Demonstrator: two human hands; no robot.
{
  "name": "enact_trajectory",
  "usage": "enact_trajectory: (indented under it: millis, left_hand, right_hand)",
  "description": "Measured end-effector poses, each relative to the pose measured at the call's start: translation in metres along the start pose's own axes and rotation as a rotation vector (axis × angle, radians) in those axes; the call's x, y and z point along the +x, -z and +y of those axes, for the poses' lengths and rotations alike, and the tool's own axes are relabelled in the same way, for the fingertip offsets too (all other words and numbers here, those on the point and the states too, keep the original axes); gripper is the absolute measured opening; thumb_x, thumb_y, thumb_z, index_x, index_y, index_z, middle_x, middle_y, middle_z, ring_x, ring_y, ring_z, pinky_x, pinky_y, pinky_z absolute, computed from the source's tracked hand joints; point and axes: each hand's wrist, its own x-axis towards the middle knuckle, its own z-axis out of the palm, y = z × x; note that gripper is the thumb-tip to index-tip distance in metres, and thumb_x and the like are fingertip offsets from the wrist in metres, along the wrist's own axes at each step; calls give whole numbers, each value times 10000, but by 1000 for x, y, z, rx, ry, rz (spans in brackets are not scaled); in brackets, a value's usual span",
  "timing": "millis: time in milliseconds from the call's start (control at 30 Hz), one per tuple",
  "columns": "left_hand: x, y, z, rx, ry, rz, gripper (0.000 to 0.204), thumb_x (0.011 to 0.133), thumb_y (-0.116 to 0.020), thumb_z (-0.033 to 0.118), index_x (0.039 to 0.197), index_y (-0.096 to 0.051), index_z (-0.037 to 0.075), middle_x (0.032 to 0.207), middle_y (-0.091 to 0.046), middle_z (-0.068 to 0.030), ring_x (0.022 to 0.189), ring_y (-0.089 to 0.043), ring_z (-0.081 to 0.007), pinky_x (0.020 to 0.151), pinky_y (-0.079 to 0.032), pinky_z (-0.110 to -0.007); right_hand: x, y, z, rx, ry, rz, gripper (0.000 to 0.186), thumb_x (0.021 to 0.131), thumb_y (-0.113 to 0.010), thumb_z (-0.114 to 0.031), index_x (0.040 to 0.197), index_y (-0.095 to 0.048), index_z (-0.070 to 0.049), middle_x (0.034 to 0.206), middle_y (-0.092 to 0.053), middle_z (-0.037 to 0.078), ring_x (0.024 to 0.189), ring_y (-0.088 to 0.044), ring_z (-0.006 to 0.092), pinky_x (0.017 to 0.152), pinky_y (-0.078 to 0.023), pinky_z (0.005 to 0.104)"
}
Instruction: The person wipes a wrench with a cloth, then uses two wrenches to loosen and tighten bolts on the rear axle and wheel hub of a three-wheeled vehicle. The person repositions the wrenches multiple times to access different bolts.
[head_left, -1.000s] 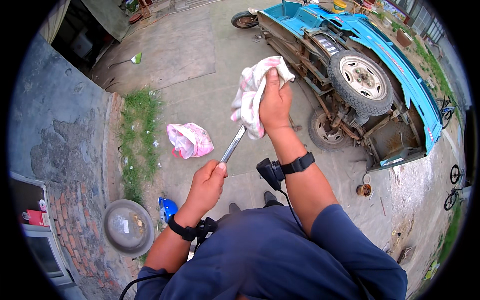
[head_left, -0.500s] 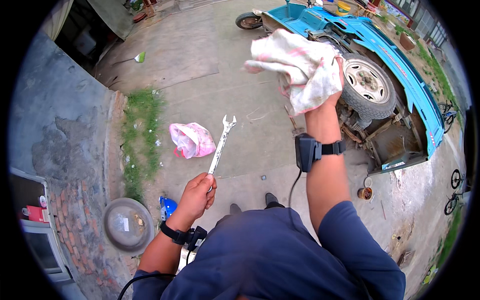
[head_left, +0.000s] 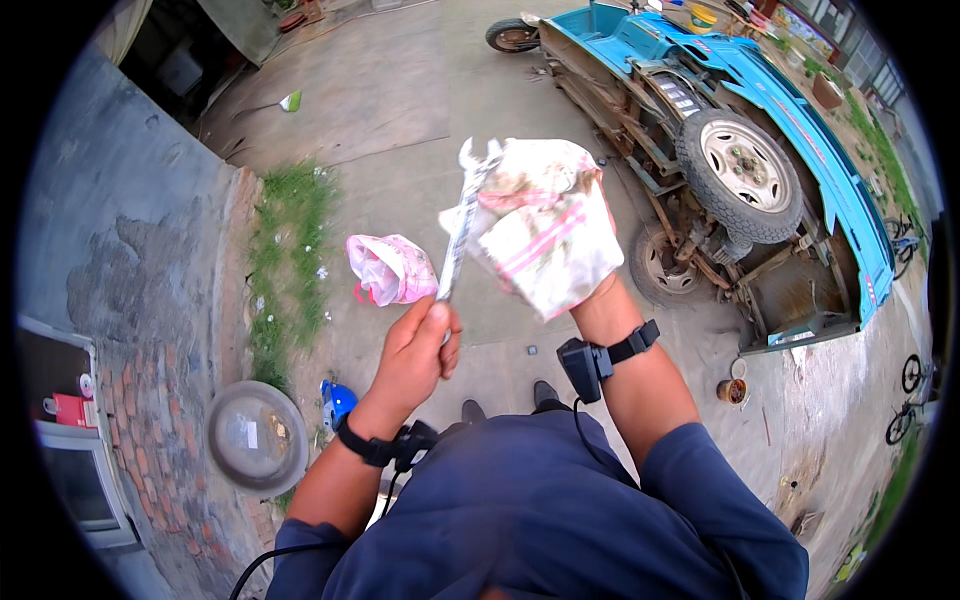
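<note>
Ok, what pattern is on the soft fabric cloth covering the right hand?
White cloth with pink stripes and brownish smudges; the head view shows it best.

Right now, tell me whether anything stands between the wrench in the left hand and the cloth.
Nothing visible does: the wrench, held in the left hand, overlaps the left edge of the cloth in this view. Whether they touch, I cannot tell.
</note>
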Motion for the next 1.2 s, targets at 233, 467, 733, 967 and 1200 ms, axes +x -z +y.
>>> enact_trajectory:
  millis: [233, 467, 733, 967, 1200]
  left_hand:
    - [29, -26, 5, 156, 125, 48, 362, 1057, -373, 321, 1082, -560, 11, 721, -571, -28, 537, -518, -109, 504, -456, -269]
    - [21, 7, 39, 525, -90, 130, 292, 1005, -528, 257, 1052, -619, -16, 797, -638, -67, 726, -619, -123, 686, -523, -283]
    - [49, 4, 61, -53, -210, 22, 316, 1022, -511, 291, 1039, -642, 4, 1123, -655, -119, 989, -604, -148, 892, -488, -309]
    - [57, 27, 53, -205, -298, 386, 329, 1002, -547, 333, 869, -614, 40, 1030, -687, -115, 969, -573, -149, 853, -448, -314]
    - [57, 59, 56, -217, -448, 575, 340, 1003, -543, 334, 862, -604, 30, 1017, -682, -142, 861, -569, -150, 822, -454, -314]
  right_hand:
    - [-11, -26, 62, -597, 75, 202, 496, 943, -634, -392, 1260, -537, -24, 1157, -624, 81, 1031, -606, 163, 853, -503, 304]
    - [-8, 2, 31, -1136, 166, 220, 330, 986, -574, -321, 1141, -625, -33, 1005, -659, 32, 906, -593, 109, 796, -499, 287]
    - [-33, -21, 65, -1259, -235, -90, 267, 1004, -531, -218, 1131, -610, 3, 938, -655, 48, 876, -604, 106, 780, -500, 285]
    - [-40, -14, 92, -1141, -254, 52, 285, 988, -573, -205, 1185, -586, 0, 994, -645, 32, 891, -597, 95, 777, -503, 270]
    - [-41, -9, 102, -1082, -196, 68, 318, 982, -588, -170, 1241, -544, 8, 982, -645, 34, 865, -610, 97, 761, -510, 269]
